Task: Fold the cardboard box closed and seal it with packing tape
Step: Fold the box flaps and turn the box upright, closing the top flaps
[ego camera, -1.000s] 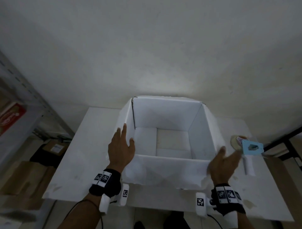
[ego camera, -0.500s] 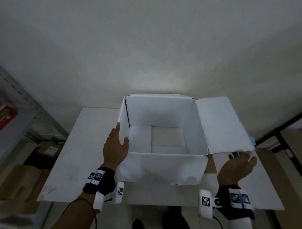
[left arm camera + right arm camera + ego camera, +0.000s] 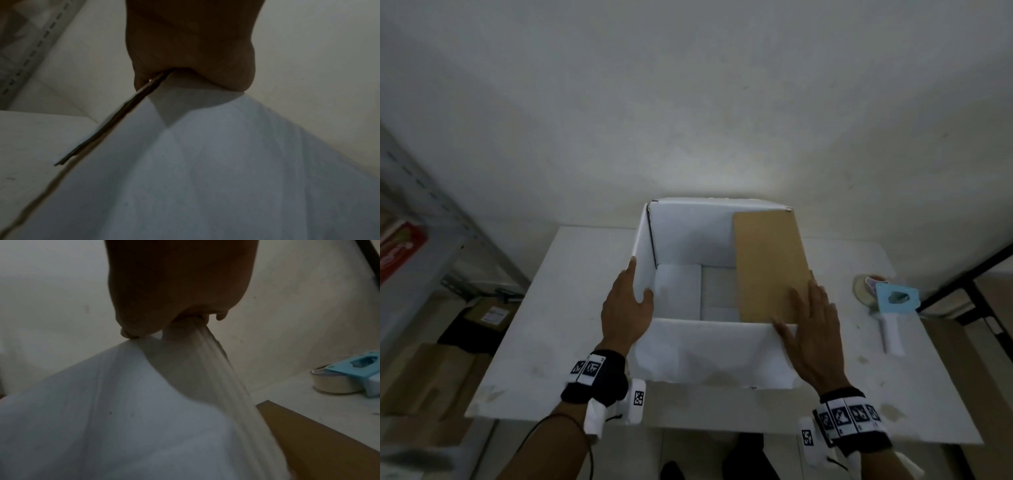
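Standing near the middle of the white table (image 3: 571, 308), the cardboard box (image 3: 709, 353) is open at the top, its right flap (image 3: 770, 270) folded inward with the brown outer face up. The right hand (image 3: 813, 329) lies on that flap with fingers straight and spread, pressing it level at the near right corner, presumably so it stays down while the opposite side is brought over. The left hand (image 3: 625, 306) grasps the upright left flap (image 3: 642, 250), thumb inside and fingers outside; the left wrist view shows the cardboard edge caught in the fork of the thumb, a hold suited to swinging the flap inward. The near and far flaps stand upright, so the mouth is unobstructed. A tape dispenser (image 3: 890, 308) lies on the table well to the right of the box, with bare table between them for reaching.
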